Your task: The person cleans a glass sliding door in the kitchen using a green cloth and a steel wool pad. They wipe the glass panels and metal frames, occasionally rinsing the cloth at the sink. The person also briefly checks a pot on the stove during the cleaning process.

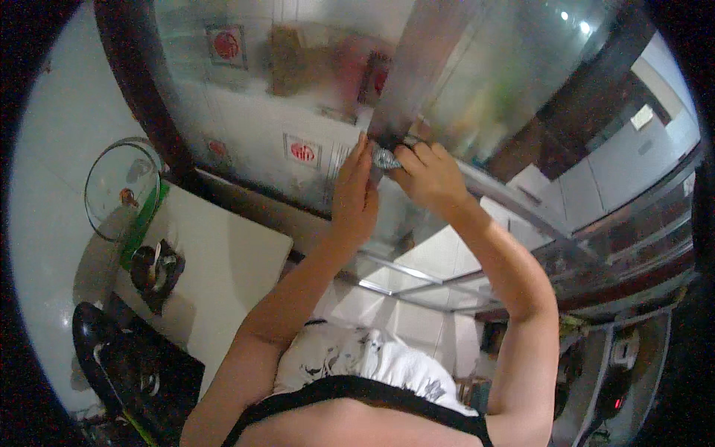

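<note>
Both of my hands are raised to a dark vertical strip between two glass panels (pixel 262 112). With straightened fingers, my left hand (pixel 356 193) rests against the edge of the left panel. My right hand (pixel 427 170) has its fingers curled at a small shiny, silvery item (pixel 385 158), which lies between the two hands; what it is cannot be told. Whether my right fingers grip it is partly hidden. Blurred shapes and square red-and-white printed marks (pixel 302 150) show on or behind the left glass.
At the left, a pale countertop (pixel 223 240) holds a dark bowl or pan (pixel 156 271) with utensils. A round glass lid (pixel 123 190) stands against the tiled wall. A black appliance (pixel 139 369) sits lower left; metal-framed shelving (pixel 625 357) is at the right.
</note>
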### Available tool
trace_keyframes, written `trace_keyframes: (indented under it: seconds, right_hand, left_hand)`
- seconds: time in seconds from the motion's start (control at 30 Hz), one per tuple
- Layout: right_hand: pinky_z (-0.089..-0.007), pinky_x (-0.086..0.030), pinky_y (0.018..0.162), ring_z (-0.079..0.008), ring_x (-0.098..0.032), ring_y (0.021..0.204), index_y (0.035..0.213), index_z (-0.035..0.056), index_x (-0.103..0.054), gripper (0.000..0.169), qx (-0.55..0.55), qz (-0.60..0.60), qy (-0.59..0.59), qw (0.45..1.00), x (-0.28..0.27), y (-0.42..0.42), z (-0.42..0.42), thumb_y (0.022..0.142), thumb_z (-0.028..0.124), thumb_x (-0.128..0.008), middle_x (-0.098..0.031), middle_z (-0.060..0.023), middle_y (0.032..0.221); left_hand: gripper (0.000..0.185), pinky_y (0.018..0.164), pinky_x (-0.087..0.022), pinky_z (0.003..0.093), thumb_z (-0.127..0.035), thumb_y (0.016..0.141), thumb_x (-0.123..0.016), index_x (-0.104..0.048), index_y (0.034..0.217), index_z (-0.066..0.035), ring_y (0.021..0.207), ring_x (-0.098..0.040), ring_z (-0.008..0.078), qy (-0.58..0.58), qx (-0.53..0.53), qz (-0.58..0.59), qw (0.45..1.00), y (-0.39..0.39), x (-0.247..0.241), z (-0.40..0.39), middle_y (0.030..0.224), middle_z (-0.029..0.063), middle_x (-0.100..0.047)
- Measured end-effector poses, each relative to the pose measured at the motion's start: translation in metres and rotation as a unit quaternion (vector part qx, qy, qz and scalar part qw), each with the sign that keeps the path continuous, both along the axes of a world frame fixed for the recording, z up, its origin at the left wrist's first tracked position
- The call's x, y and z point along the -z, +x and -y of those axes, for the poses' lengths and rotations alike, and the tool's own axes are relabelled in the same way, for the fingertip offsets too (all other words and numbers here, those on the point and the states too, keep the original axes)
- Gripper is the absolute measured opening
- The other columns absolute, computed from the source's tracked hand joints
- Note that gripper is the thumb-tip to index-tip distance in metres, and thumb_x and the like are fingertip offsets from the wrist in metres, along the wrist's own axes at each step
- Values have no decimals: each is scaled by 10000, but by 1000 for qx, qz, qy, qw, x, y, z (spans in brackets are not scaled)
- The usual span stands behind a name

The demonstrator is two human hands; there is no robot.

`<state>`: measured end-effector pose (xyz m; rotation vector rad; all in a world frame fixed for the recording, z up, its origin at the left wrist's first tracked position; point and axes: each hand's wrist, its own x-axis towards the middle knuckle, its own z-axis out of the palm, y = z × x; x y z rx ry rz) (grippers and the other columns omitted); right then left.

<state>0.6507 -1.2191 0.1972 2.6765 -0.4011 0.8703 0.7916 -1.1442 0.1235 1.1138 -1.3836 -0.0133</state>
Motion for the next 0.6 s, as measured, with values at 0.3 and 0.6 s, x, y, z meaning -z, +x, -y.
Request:
trace_keyframes:
  seconds: [0.3,0.6]
  right_hand:
    - [-486,-427,706,-332,-565,809,939,78,-629,254,114,106,-205,966,-168,28,5,761,255,-662,-596,-152,874]
    - [-498,-466,694,-367,-587,853,966,50,-628,288,133,106,-321,932,-228,44,10,844,310,-622,-596,-182,935]
  left_hand:
    - [608,1167,-166,407,-16,910,-412,-203,1478,27,1415,-246,344,41,42,-56,997,-4,-2,-16,1522,221,-254]
    - [714,1146,-221,415,87,764,-453,-245,1447,68,1372,-311,387,20,0,-16,1000,4,13,-17,1479,255,-307]
